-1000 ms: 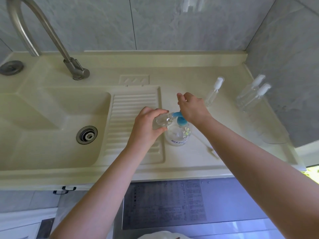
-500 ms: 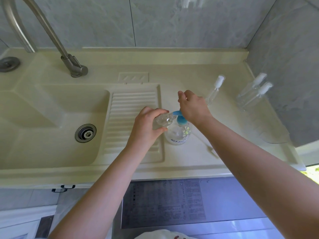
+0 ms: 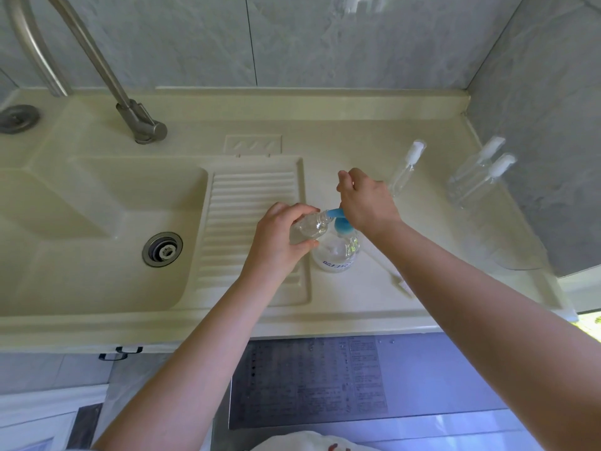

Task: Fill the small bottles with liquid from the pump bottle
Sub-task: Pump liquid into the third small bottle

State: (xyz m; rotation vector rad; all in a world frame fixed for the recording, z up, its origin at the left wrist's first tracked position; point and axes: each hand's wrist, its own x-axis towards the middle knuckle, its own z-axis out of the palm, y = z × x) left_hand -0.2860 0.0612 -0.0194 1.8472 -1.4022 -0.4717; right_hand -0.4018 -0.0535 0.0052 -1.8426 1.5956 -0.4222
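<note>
Gripping a small clear bottle [image 3: 307, 226], the left hand [image 3: 278, 244] tilts it so its open neck meets the blue nozzle of the pump bottle [image 3: 338, 247]. Pump bottle stands upright on the cream surface [image 3: 357, 297], just right of the ribbed drainboard [image 3: 253, 229]. Right hand [image 3: 366, 200] rests on the pump head, fingers curled over it. Three capped small bottles [image 3: 405, 169] [image 3: 476, 164] [image 3: 484, 182] stand beyond the pump bottle, toward the right wall.
</note>
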